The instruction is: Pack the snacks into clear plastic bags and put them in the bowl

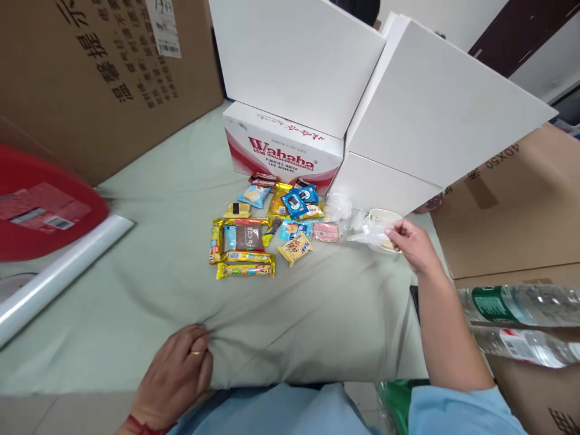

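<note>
My right hand (414,246) reaches to the right side of the table, thumb and fingers pinched on a crumpled clear plastic bag (374,233). This bag lies over a white plastic bowl (385,214), hiding most of its inside. Near the front edge my left hand (179,368) rests on the green cloth (317,308), its fingers curled in; I see nothing in them. Left of the bowl lie a pink packet (326,232), a yellow cookie packet (295,249) and blue packets (295,203). Yellow snack bars (247,270) line a brown packet (250,237).
Behind the snacks stands a Wahaha water carton (283,151), with white panels (308,60) rising behind it. A large cardboard box (109,72) fills the back left. At the left are a red object (40,205) and a white roll (67,272). Water bottles (521,305) lie at the right.
</note>
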{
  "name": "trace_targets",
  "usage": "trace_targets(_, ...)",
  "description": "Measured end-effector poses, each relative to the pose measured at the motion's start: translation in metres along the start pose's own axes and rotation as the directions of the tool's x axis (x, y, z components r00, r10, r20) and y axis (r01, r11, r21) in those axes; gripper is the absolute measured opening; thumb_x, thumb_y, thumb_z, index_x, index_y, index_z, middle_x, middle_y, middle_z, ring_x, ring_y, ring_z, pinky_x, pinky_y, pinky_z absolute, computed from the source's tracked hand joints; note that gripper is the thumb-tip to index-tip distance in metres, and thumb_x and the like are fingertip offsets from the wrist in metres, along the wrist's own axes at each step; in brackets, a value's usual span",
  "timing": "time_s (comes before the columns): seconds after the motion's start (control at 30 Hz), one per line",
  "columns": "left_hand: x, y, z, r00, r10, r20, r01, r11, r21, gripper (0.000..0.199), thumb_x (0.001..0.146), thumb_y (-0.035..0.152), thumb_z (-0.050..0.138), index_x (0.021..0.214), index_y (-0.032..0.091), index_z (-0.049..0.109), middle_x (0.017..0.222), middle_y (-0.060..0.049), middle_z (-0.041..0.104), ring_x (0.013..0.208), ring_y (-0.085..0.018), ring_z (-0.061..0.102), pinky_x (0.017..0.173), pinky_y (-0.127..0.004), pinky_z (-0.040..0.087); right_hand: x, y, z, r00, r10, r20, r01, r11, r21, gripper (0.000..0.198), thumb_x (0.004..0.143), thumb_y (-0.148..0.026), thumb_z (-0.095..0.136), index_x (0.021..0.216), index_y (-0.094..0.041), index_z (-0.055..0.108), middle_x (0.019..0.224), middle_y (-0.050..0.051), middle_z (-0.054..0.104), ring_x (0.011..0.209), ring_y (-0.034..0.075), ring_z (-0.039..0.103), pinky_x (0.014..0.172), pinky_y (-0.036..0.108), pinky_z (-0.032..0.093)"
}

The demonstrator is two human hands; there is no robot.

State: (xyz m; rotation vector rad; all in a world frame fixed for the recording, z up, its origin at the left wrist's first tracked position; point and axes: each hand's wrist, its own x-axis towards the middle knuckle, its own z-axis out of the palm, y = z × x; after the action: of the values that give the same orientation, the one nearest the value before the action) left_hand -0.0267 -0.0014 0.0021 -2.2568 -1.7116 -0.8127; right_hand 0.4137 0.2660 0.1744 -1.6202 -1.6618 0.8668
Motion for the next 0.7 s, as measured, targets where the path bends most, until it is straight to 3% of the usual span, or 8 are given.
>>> trace_targets(0.13, 0.000, 0.003, -0.005, 0.996, -0.040, -0.078, 0.032, 0.994, -0.101, 0.015, 0.085, 0.013, 0.061, 0.097, 0.022, 0.063, 0.097, -0.008, 0.068, 0.101, -0.026, 0.068, 0.089, -0.041, 0.057, -0.064, 0.014, 0.049, 0.966, 0.242, 0.092, -0.253, 0.815, 0.521, 0.042, 0.067, -0.048, 0.086, 0.082, -0.022, 0.057, 0.068, -0.006, 0.056, 0.053, 0.008, 0.048, 0.045, 0.019, 0.038)
trace_targets(0.23, 0.004, 0.015, -0.015, 0.942, -0.230, -0.246, 0.166, 0.952, -0.257, 0.014, 0.084, 0.014, 0.067, 0.094, 0.022, 0.063, 0.099, -0.008, 0.066, 0.110, -0.029, 0.065, 0.094, -0.044, 0.054, -0.097, 0.023, 0.091, 0.943, 0.326, 0.068, -0.298, 0.732, 0.612, 0.043, 0.062, -0.044, 0.090, 0.082, -0.022, 0.058, 0.073, -0.005, 0.060, 0.059, 0.010, 0.057, 0.050, 0.020, 0.049)
trace_targets(0.3, 0.011, 0.029, -0.024, 0.888, -0.399, -0.228, 0.278, 0.862, -0.423, 0.007, 0.086, 0.018, 0.067, 0.091, 0.023, 0.063, 0.095, -0.005, 0.067, 0.101, -0.025, 0.067, 0.091, -0.042, 0.054, -0.112, 0.025, 0.116, 0.943, 0.333, 0.015, -0.271, 0.737, 0.619, 0.043, 0.063, -0.045, 0.090, 0.082, -0.022, 0.059, 0.075, -0.004, 0.062, 0.065, 0.012, 0.062, 0.059, 0.024, 0.057)
trace_targets(0.37, 0.025, 0.047, -0.029, 0.855, -0.518, 0.020, 0.414, 0.660, -0.627, 0.007, 0.094, 0.027, 0.060, 0.091, 0.022, 0.063, 0.087, -0.003, 0.067, 0.083, -0.019, 0.067, 0.077, -0.034, 0.056, -0.124, 0.023, 0.137, 0.954, 0.299, -0.028, -0.224, 0.772, 0.595, 0.041, 0.065, -0.048, 0.089, 0.082, -0.023, 0.060, 0.078, -0.003, 0.063, 0.071, 0.014, 0.065, 0.069, 0.029, 0.061)
trace_targets(0.43, 0.045, 0.067, -0.028, 0.730, -0.568, 0.380, 0.630, 0.345, -0.695, 0.023, 0.097, 0.043, 0.055, 0.093, 0.021, 0.062, 0.079, -0.001, 0.066, 0.066, -0.014, 0.063, 0.058, -0.026, 0.053, -0.133, 0.017, 0.155, 0.968, 0.250, -0.028, -0.195, 0.817, 0.543, 0.040, 0.070, -0.052, 0.086, 0.082, -0.023, 0.061, 0.079, -0.002, 0.064, 0.074, 0.016, 0.066, 0.076, 0.034, 0.062)
trace_targets(0.5, 0.068, 0.082, -0.018, 0.614, -0.484, 0.623, 0.712, -0.002, -0.703, 0.036, 0.093, 0.057, 0.057, 0.095, 0.021, 0.058, 0.079, -0.001, 0.064, 0.061, -0.013, 0.062, 0.047, -0.021, 0.048, -0.140, 0.007, 0.170, 0.979, 0.204, 0.014, -0.186, 0.857, 0.481, 0.039, 0.074, -0.055, 0.082, 0.083, -0.024, 0.061, 0.080, 0.000, 0.067, 0.076, 0.018, 0.067, 0.080, 0.037, 0.062)
trace_targets(0.57, 0.092, 0.092, -0.004, 0.575, -0.427, 0.697, 0.694, -0.196, -0.693, 0.043, 0.083, 0.059, 0.069, 0.098, 0.020, 0.057, 0.102, -0.006, 0.066, 0.079, -0.016, 0.069, 0.050, -0.020, 0.052, -0.147, -0.004, 0.181, 0.986, 0.151, 0.071, -0.167, 0.894, 0.415, 0.038, 0.077, -0.057, 0.079, 0.086, -0.025, 0.060, 0.082, 0.001, 0.068, 0.078, 0.020, 0.069, 0.083, 0.039, 0.061)
trace_targets(0.7, 0.119, 0.097, 0.019, 0.581, -0.427, 0.693, 0.605, -0.344, -0.718, 0.050, 0.069, 0.049, 0.085, 0.099, 0.018, 0.059, 0.111, -0.011, 0.066, 0.088, -0.016, 0.067, 0.062, -0.023, 0.056, -0.166, -0.017, 0.188, 0.981, -0.004, 0.192, -0.049, 0.961, 0.271, 0.037, 0.085, -0.060, 0.070, 0.087, -0.025, 0.058, 0.089, 0.002, 0.070, 0.080, 0.020, 0.068, 0.080, 0.035, 0.058)
